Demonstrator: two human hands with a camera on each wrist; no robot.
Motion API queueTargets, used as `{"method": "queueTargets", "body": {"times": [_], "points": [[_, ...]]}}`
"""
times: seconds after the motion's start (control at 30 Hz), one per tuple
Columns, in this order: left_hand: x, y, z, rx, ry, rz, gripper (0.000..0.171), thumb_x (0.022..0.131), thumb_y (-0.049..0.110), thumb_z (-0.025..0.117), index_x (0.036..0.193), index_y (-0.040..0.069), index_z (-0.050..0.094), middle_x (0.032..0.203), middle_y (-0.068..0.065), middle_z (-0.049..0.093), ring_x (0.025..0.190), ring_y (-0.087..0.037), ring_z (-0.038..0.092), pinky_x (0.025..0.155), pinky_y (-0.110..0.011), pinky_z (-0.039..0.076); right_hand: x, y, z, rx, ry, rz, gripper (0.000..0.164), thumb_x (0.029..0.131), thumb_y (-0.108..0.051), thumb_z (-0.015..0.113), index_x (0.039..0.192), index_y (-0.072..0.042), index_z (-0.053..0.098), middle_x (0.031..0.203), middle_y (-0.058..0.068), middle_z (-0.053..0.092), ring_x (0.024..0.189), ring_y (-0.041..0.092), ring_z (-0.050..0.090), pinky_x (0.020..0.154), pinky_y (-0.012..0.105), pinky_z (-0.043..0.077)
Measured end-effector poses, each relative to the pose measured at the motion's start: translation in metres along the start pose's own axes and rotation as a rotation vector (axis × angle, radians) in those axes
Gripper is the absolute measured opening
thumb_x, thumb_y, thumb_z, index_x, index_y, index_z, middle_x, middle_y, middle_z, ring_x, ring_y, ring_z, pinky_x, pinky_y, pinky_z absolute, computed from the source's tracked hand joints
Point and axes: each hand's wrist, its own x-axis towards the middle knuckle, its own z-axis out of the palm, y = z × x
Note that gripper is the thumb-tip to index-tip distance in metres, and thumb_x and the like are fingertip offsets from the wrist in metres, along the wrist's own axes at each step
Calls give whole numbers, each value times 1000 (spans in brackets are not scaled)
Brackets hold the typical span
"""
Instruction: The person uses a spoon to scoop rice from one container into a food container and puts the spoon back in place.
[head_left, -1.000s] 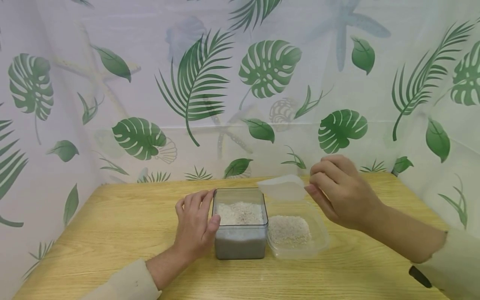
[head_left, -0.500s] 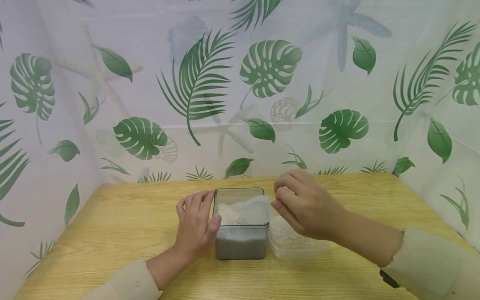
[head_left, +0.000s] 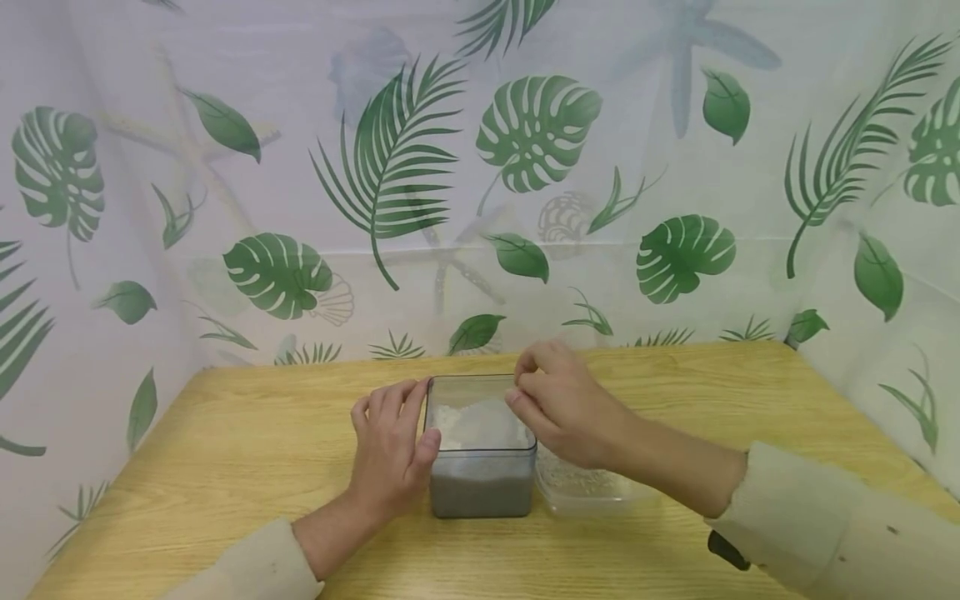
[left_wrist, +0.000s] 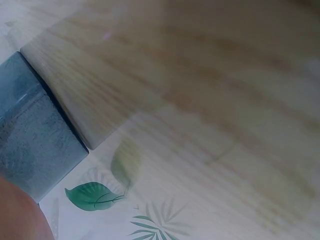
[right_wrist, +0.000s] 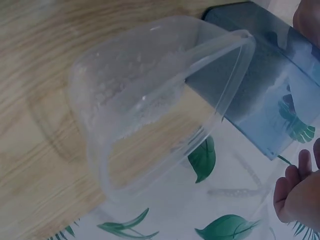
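Rested the left hand (head_left: 395,446), fingers unclenched, against the grey bin (head_left: 482,493) at lower centre (clear tub (head_left: 588,500) just rightward); with the right hand (head_left: 566,408), pinched the pale scoop (head_left: 491,423) inside the bin; faced leaf-printed sheeting (head_left: 420,250) across the upper frame.

you face a bench (head_left: 262,450) with a yellowish wood-grain top, its streaks running mostly from side to side in the head view. near the middle of it you have a grey see-through box (head_left: 480,493) standing upright, and just beside that, on your right, a low clear plastic container (head_left: 592,503) sits flat, both well in from the left and right edges.
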Motion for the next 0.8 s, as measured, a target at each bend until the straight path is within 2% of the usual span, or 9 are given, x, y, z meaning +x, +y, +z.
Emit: {"method": "queueTargets", "body": {"times": [0.1, 0.3, 0.63, 0.8], "points": [[0, 0, 0, 0, 0, 1, 59, 98, 37, 35, 133, -5, 57, 124, -22, 57, 115, -35, 45, 96, -62, 21, 1, -2, 5, 28, -36, 56, 35, 99, -11, 52, 65, -16, 56, 98, 6, 53, 98, 25, 45, 89, 44, 37], [0, -1, 0, 1, 2, 4, 61, 99, 40, 34, 134, -5, 57, 124, -22, 57, 115, -35, 45, 96, -62, 21, 1, -5, 12, 80, -63, 112, 34, 101, -12, 50, 68, -13, 60, 98, 6, 50, 101, 26, 42, 90, 43, 34], [1, -4, 1, -1, 12, 5, 67, 102, 46, 27, 133, -5, 57, 123, -22, 57, 114, -36, 46, 95, -62, 22, -2, -10, 12, 198, -43, 247, 37, 102, -13, 50, 68, -9, 62, 96, 5, 46, 98, 26, 39, 87, 40, 31], [2, -3, 1, -9, 4, 5, 63, 100, 41, 31, 133, -5, 57, 123, -21, 57, 114, -36, 46, 96, -63, 21, -4, -11, 8, 248, -29, 317, 35, 102, -15, 51, 70, -8, 64, 98, 7, 46, 100, 27, 41, 89, 42, 32]]}}
